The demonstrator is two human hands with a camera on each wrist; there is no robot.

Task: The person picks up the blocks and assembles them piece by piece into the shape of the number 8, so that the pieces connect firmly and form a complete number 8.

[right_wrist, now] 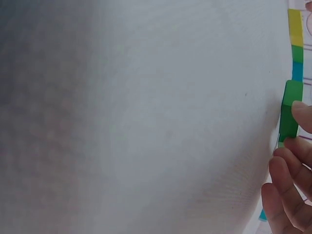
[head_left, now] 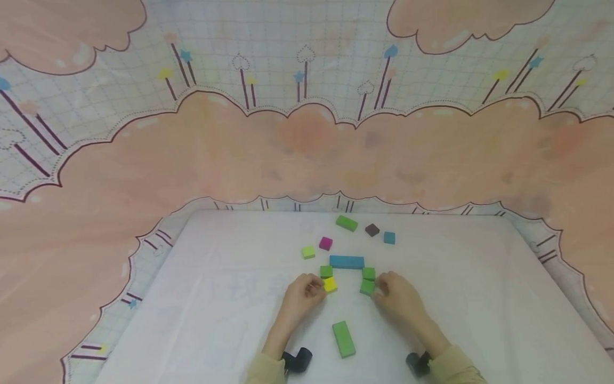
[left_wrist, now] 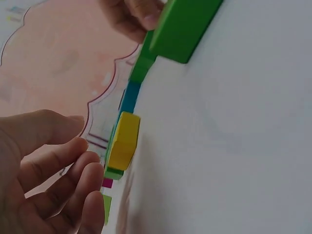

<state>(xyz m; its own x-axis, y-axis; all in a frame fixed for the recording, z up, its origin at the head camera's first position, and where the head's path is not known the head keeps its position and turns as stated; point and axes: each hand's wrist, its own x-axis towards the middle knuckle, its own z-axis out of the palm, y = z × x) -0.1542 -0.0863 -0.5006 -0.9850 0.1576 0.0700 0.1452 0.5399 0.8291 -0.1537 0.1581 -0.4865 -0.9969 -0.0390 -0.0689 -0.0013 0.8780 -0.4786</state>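
Note:
A yellow block (head_left: pixel 330 285) stands just in front of a small green block (head_left: pixel 326 272). Beside it is my left hand (head_left: pixel 305 293); the left wrist view shows its loosely bent fingers (left_wrist: pixel 90 170) apart from the yellow block. On the other side, my right hand (head_left: pixel 397 296) pinches a green block (right_wrist: pixel 290 109) between thumb and finger, at the front of another small green block (head_left: pixel 369 273). A long blue block (head_left: pixel 346 262) lies behind both pairs. Part of my right hand is cut off in the right wrist view.
A long green block (head_left: pixel 344 339) lies between my forearms. Farther back are a lime block (head_left: pixel 308 252), a magenta block (head_left: pixel 325 244), a green block (head_left: pixel 347 223), a dark brown block (head_left: pixel 372 230) and a blue block (head_left: pixel 389 238). A patterned cloth hangs behind the white table (head_left: pixel 216 256).

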